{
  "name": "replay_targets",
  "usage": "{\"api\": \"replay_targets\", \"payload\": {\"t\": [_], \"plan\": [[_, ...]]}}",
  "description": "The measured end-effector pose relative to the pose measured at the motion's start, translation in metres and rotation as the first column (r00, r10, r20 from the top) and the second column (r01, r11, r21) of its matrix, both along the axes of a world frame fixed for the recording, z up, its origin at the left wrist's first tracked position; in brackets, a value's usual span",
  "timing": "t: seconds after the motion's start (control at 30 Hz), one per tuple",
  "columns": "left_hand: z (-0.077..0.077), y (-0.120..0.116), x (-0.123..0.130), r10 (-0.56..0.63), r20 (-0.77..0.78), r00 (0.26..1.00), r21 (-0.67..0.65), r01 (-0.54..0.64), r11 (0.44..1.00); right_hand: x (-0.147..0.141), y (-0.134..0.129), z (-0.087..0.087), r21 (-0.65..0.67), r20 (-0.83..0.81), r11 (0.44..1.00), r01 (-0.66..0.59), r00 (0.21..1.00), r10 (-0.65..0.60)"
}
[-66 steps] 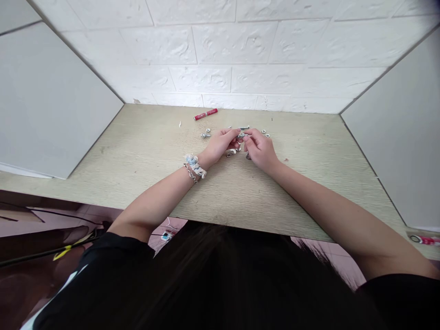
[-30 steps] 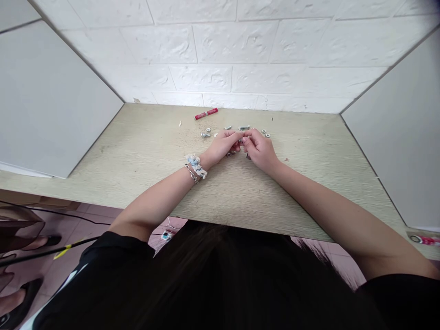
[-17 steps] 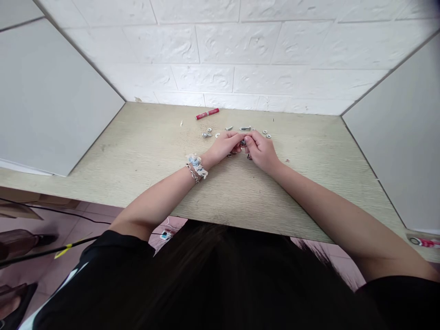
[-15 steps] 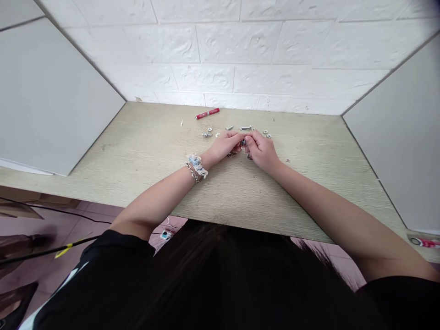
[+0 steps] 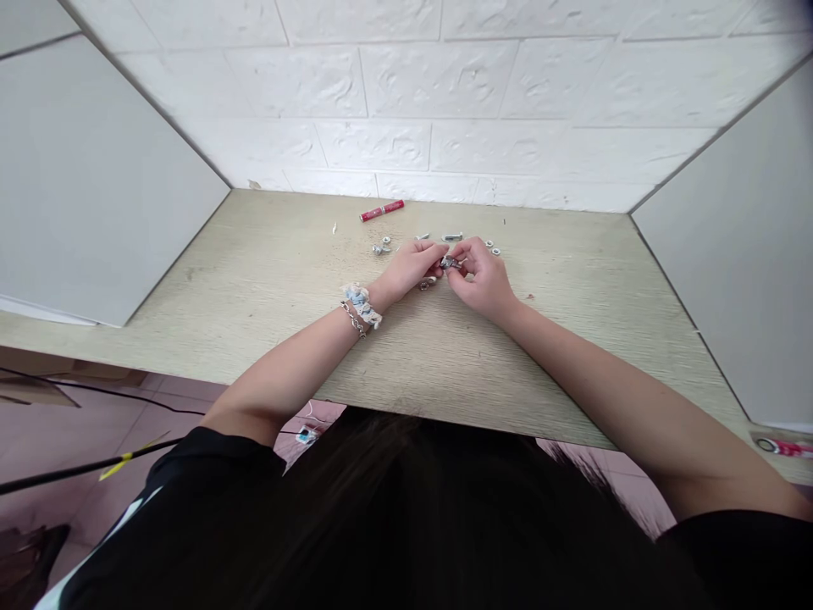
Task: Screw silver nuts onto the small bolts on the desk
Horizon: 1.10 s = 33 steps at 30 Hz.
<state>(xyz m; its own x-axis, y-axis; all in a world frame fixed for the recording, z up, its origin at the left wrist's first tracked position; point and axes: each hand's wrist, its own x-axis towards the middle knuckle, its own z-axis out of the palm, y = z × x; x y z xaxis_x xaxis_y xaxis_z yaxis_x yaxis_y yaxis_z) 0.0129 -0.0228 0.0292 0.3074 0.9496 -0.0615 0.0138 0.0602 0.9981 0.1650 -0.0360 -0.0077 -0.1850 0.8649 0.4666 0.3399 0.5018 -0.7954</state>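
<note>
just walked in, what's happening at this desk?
A person sits at a wooden desk with both hands together over a scatter of small metal hardware. The left hand and right hand pinch one small metal piece between their fingertips; it is too small to tell exactly what it is. More loose nuts and washers lie just beyond the hands, along with a short bolt. A red marker lies further back near the wall.

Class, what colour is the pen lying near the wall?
Red; the pen shows best in the head view.
</note>
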Motion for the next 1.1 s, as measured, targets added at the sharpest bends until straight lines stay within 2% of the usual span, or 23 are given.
{"api": "replay_targets", "payload": {"t": [0.13, 0.37, 0.73, 1.1], "plan": [[-0.0013, 0.002, -0.0021, -0.008, -0.016, 1.0, 0.045, 0.009, 0.999, 0.0012, 0.0012, -0.0008, 0.013, 0.009, 1.0, 0.024, 1.0, -0.024], [-0.0057, 0.0021, -0.0042, -0.032, -0.132, 0.991, 0.187, 0.057, 0.981, 0.002, 0.0005, 0.0017, 0.025, 0.008, 0.999, 0.039, 0.999, -0.039], [-0.0039, 0.0013, -0.0049, -0.042, -0.157, 0.987, 0.179, 0.07, 0.981, 0.0026, -0.0006, 0.0047, 0.015, 0.032, 0.999, 0.032, 0.999, -0.033], [-0.0067, 0.0029, -0.0049, -0.075, -0.066, 0.995, 0.172, 0.085, 0.981, 0.0052, 0.0027, -0.0026, -0.036, 0.04, 0.999, 0.027, 0.999, -0.025]]}}
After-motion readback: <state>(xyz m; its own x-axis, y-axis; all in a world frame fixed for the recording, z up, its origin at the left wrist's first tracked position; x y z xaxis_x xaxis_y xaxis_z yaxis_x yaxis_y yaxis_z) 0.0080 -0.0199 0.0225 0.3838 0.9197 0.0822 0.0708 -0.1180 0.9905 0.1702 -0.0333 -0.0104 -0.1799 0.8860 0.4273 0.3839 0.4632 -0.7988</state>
